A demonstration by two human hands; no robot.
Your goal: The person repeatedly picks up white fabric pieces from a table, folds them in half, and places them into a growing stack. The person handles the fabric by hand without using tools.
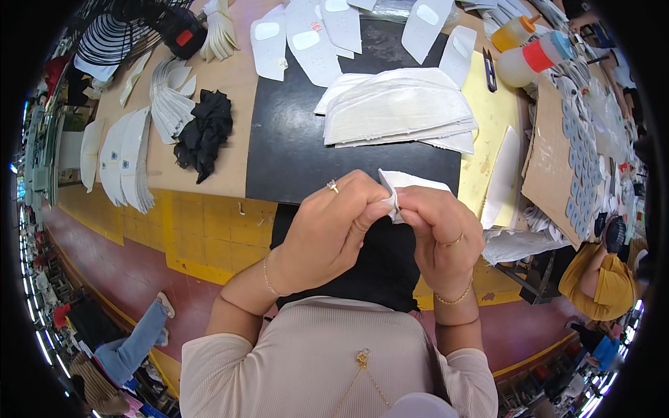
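Observation:
Between my two hands, just in front of the table's near edge, is a white fabric piece [418, 180]. My left hand [334, 226] pinches its left end between thumb and fingers. Close beside it, my right hand [444, 230] pinches the same piece, covering much of it. A folded edge stands up between the fingertips. Beyond my hands, a stack of white curved fabric pieces [397, 108] lies on the black mat [286, 132].
Pale cut pieces [306, 42] lie at the mat's far side. To the left are a crumpled black cloth [205, 132] and fanned white stacks [125, 157]. On the right are thread snips [489, 70], two squeeze bottles [533, 59] and cardboard with grey tabs [557, 167]. People sit nearby.

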